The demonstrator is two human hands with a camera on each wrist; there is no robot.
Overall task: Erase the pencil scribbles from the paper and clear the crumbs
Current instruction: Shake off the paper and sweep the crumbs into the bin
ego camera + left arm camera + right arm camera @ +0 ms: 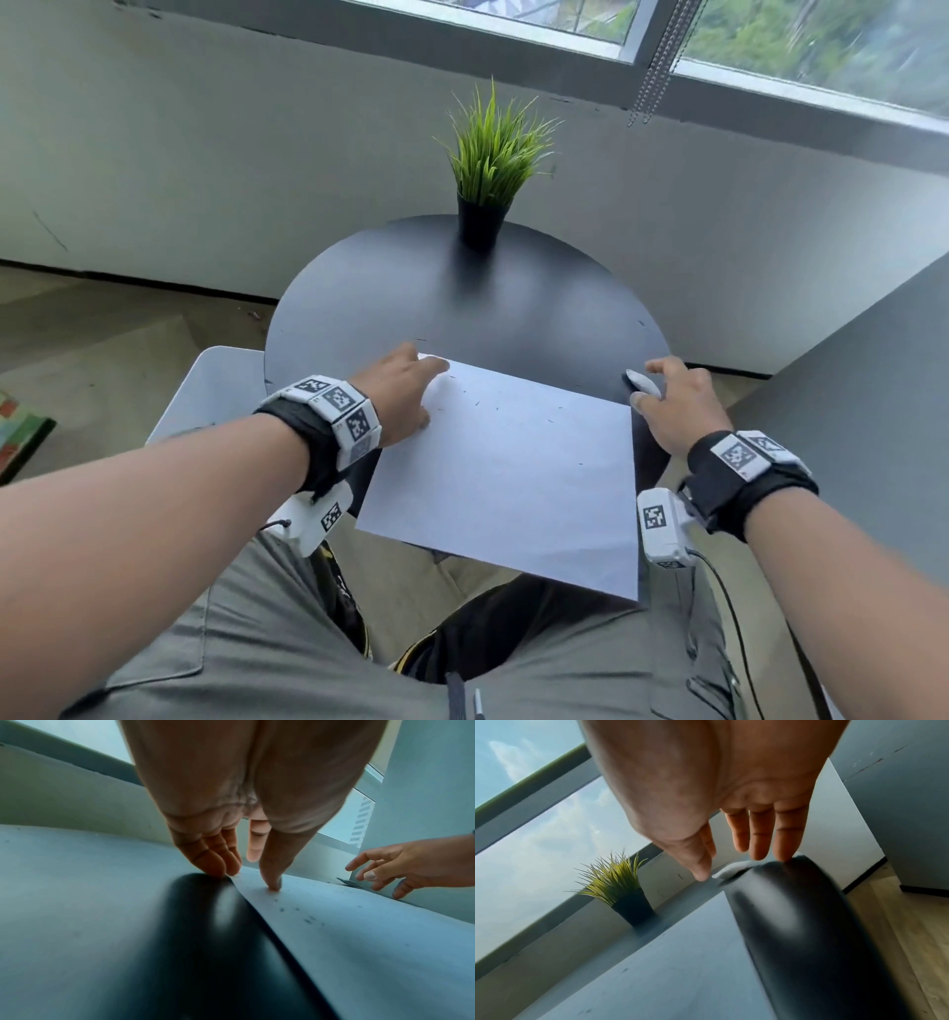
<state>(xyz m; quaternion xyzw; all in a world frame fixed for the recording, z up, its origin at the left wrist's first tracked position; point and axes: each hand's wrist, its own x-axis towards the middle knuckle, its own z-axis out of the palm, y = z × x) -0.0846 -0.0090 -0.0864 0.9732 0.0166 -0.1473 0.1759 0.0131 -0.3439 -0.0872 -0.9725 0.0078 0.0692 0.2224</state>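
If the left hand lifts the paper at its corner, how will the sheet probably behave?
The paper will likely flop and bend: it is one thin sheet, and its near part overhangs the table. It looks very light, so it may slide on the smooth top when pushed. The crumbs lie loose and would probably roll off if it tilts. The left hand rests at its far corner.

Table (539, 308) centre: bare between plant and paper.
Far edge: potted plant (485, 169), upright, well apart from both hands.
Near half: paper (506, 478), overhanging front edge.
Right edge: eraser (642, 383) under right hand (678, 406).
Left corner: left hand (398, 398) on paper.
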